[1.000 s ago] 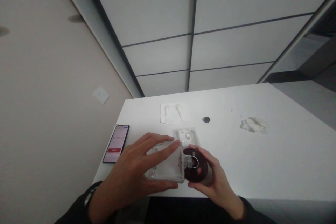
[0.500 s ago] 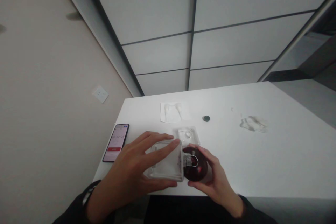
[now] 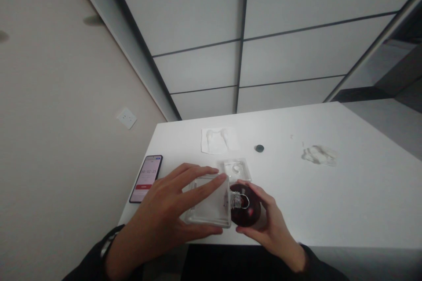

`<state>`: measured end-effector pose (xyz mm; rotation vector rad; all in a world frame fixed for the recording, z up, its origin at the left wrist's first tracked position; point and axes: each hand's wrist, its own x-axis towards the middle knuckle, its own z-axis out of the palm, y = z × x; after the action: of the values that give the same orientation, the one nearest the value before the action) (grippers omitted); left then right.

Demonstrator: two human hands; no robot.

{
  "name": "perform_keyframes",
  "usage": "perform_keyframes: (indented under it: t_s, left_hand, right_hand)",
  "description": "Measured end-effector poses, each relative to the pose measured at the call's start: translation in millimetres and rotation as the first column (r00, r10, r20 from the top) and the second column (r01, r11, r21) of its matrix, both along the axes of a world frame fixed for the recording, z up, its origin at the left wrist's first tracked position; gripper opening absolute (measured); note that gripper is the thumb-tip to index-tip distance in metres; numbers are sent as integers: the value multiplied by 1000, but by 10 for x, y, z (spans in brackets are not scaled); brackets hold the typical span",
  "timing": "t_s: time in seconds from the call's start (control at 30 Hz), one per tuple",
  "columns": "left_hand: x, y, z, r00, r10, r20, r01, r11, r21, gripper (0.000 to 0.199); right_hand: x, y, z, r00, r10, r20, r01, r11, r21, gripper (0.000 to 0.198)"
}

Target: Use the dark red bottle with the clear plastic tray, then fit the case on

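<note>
My left hand (image 3: 178, 204) is wrapped round a clear square glass bottle (image 3: 211, 206), tipped on its side so its threaded neck points right. That neck reaches over a dark red round container (image 3: 245, 215), where a bright ring shows around the mouth. Whether liquid is flowing between the two I cannot tell. Fingers and thumb of my right hand (image 3: 272, 224) grip the red container from its right side. Just beyond the bottle lies a clear shallow tray (image 3: 244, 166) with a small ring-shaped piece (image 3: 236, 169) in it.
A phone (image 3: 147, 178) with a running timer lies at the table's left edge. Farther back are a white sheet (image 3: 217, 141) with two pale slender items and a small dark green disc (image 3: 260, 148). A crumpled, smudged wipe (image 3: 319, 155) rests on the right of the white table (image 3: 329, 202).
Both hands keep the bottle and the red container in almost the same place. My left wrist has shifted slightly to the left. The phone's timer has advanced.
</note>
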<state>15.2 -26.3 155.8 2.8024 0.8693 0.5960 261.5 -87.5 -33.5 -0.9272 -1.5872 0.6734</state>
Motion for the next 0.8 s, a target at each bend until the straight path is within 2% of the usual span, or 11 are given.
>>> perform_keyframes:
  t_s: [0.33, 0.63, 0.8]
  left_hand:
    - [44, 11, 46, 1000, -7, -8, 7, 1000, -12, 72]
    - [46, 27, 76, 1000, -13, 2, 13, 999, -31, 63]
    - [57, 28, 76, 1000, -18, -2, 18, 999, -31, 61]
  right_hand:
    - [-8, -3, 10, 1000, -11, 1, 11, 1000, 11, 90]
    - [-4, 1, 21, 1000, 1, 5, -1, 1000, 5, 92]
    - [-14, 5, 38, 1000, -2, -14, 2, 1000, 16, 86]
